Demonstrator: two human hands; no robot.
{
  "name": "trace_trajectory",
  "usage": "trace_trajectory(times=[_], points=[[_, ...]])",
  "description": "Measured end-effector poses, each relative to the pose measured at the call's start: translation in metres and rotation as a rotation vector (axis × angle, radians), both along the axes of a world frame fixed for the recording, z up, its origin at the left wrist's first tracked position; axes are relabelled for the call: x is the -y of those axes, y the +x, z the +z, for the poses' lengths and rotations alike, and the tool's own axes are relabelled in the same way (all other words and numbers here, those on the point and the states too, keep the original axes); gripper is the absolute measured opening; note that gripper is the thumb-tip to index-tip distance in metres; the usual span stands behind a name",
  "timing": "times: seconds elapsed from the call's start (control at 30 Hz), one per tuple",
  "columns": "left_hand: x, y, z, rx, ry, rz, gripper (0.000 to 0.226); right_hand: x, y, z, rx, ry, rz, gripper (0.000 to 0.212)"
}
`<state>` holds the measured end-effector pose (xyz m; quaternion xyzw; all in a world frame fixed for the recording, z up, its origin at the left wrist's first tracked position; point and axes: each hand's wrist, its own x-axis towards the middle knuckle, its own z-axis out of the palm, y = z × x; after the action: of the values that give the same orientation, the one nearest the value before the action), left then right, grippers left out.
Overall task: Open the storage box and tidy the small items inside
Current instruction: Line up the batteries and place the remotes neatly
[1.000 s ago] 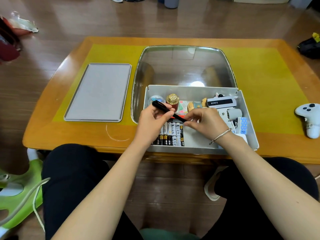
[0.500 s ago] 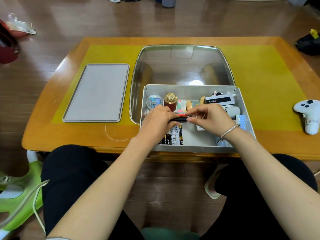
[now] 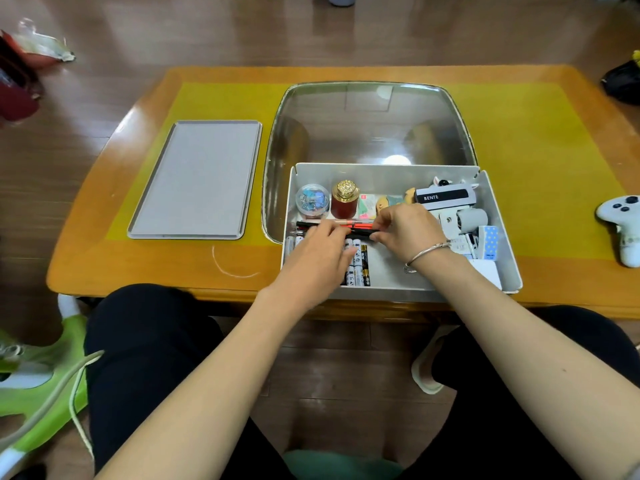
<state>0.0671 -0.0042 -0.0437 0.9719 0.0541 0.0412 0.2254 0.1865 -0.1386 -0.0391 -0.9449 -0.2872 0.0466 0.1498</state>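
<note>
Bright, even indoor light — a round glare spot on the clear lid (image 3: 398,160); wide-angle bowing at the edges — corners soft

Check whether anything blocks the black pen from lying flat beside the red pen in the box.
Nothing visible does. Both hands, left and right, hold the black pen just in front of the red pen, above the batteries.
</note>
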Motion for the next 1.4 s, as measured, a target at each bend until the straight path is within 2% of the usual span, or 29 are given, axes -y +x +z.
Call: trace_trajectory(times=[0.13, 0.27, 0.57, 0.8, 1.2, 1.4], points=[[-0.001, 0.005, -0.007, -0.312, -0.006, 0.004, 0.063, -0.011, 0.002, -0.009, 0.078, -0.122, 0.037, 0.018], [-0.003, 0.009, -0.012, -0.417, -0.047, 0.028, 0.071, -0.014, 0.004, -0.012, 0.122, -0.166, 0.046, 0.017], [-0.004, 0.012, -0.015, -0.445, 0.023, 0.023, 0.078, -0.016, 0.007, -0.018, 0.186, -0.146, 0.038, 0.011], [-0.004, 0.013, -0.016, -0.412, 0.067, -0.011, 0.077, -0.013, 0.006, -0.021, 0.253, -0.200, 0.032, 0.020], [0.001, 0.010, -0.012, -0.406, 0.141, 0.071, 0.080, -0.013, 0.007, -0.018, 0.182, -0.091, 0.068, 0.009], [0.001, 0.011, -0.009, -0.446, 0.155, 0.070, 0.084, -0.012, 0.007, -0.024, 0.202, -0.092, 0.100, 0.036]])
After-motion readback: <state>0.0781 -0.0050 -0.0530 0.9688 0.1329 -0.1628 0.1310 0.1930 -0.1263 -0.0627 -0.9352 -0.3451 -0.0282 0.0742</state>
